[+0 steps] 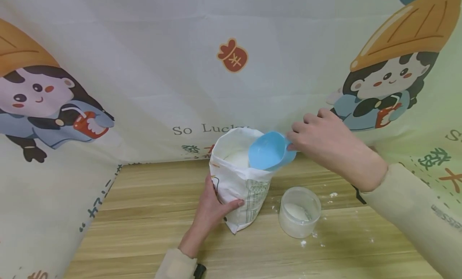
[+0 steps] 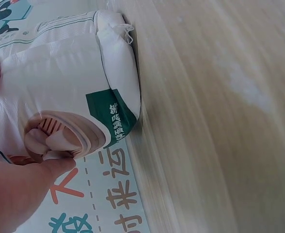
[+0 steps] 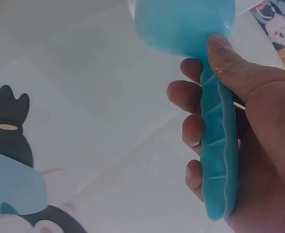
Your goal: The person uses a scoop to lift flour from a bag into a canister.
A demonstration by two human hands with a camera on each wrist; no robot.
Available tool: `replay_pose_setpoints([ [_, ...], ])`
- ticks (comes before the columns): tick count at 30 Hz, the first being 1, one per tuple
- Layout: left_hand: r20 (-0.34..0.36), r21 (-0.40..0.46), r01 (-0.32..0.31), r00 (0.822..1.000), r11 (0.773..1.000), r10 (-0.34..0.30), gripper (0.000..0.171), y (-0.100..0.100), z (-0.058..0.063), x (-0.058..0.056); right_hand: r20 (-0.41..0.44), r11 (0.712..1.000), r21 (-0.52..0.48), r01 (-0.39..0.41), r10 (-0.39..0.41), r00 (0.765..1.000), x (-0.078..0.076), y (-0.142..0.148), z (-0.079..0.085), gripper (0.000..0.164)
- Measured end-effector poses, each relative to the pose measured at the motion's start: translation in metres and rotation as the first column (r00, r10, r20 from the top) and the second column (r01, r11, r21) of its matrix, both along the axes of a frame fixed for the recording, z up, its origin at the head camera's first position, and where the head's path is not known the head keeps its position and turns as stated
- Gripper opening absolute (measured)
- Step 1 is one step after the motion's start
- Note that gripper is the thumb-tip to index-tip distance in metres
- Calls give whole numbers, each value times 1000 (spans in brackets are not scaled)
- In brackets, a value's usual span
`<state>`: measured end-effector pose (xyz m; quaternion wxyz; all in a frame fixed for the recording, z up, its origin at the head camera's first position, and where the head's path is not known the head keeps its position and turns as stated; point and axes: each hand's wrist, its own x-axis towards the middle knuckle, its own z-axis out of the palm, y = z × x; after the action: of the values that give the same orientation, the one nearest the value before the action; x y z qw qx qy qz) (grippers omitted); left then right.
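A white bag of flour stands on the table with its top open and white powder inside. My left hand grips its lower left side, the thumb lying across the front. In the left wrist view the bag shows a printed steamer of buns and a green label. With my right hand I hold a blue plastic scoop, tilted over the bag's right rim. Seen from the right wrist, fingers and thumb wrap round the ribbed scoop handle. Flour dust coats the thumb.
Right of the bag stands a clear round plastic tub with some white powder in it. Specks of spilled powder dot the wooden table around it. A printed cloth hangs close behind the bag and along both sides.
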<state>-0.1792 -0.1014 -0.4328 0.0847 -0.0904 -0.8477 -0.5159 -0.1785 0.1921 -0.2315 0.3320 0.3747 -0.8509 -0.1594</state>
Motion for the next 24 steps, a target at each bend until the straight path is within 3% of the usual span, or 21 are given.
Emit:
replay_pose_setpoints([
  [6,4,22,13,1000,1000,-13,123,0,-1,0,31,993,98,65,-69,997,0,-17,10,40],
  [13,-7,26,7,1000,1000,-7,124,0,0,0,102,969,219,113,-138,985,1,-36,13,29],
  [24,-14,27,13,1000,1000,-13,122,-1,-1,1,149,961,253,111,-152,977,-1,-47,12,28],
])
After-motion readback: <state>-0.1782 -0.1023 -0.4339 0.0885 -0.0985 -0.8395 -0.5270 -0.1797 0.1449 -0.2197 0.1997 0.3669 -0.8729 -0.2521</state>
